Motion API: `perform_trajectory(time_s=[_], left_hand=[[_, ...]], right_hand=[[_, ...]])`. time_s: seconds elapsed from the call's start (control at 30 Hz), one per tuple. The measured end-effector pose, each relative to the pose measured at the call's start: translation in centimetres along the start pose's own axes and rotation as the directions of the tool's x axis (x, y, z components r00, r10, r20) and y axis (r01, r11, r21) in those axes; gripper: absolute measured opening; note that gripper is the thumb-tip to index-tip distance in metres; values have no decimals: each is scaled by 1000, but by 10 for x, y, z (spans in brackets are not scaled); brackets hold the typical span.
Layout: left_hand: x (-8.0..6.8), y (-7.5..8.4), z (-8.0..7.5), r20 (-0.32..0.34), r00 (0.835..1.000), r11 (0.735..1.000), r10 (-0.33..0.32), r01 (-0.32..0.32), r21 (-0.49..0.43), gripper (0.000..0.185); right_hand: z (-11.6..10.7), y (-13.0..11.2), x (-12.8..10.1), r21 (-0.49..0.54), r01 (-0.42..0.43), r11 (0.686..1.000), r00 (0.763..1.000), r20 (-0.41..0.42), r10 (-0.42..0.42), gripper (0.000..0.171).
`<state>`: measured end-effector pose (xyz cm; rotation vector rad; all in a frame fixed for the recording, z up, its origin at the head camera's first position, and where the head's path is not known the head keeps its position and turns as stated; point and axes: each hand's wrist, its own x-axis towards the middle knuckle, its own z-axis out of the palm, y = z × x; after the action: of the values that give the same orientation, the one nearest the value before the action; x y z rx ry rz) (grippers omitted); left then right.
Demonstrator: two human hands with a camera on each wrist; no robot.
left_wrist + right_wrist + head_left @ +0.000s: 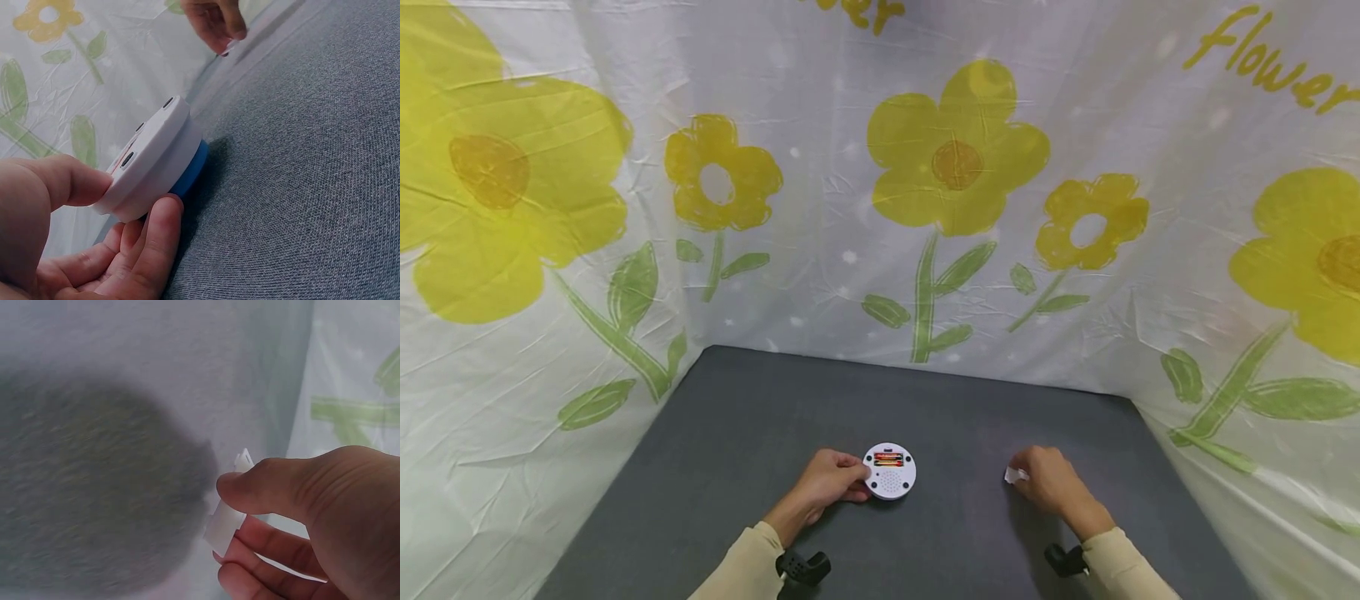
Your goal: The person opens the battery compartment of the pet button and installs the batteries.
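Observation:
My left hand pinches the left edge of a round white device, thumb on its upper face and fingers beneath. That face has dark round feet, a speaker grille of small holes, and an uncovered battery compartment with red-and-yellow batteries inside. In the left wrist view a blue part shows on its lower side, and the device is tilted close over the table. Off to the right, my right hand pinches a small white plastic battery cover between thumb and fingers, with a tab at its upper end.
A dark grey cloth-covered table lies under both hands. White curtains printed with yellow flowers hang along its back and sides. Each wrist wears a black band camera.

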<state>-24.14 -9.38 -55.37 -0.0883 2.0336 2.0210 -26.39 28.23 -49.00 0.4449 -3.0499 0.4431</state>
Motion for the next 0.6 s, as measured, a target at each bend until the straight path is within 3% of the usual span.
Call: perform_trajectory(time_s=[0.6], left_hand=[[-3, 2, 0, 11, 1000, 1000, 13, -13, 1, 27]], right_hand=[[-24, -68, 43, 17, 215, 976, 977, -9, -215, 14]])
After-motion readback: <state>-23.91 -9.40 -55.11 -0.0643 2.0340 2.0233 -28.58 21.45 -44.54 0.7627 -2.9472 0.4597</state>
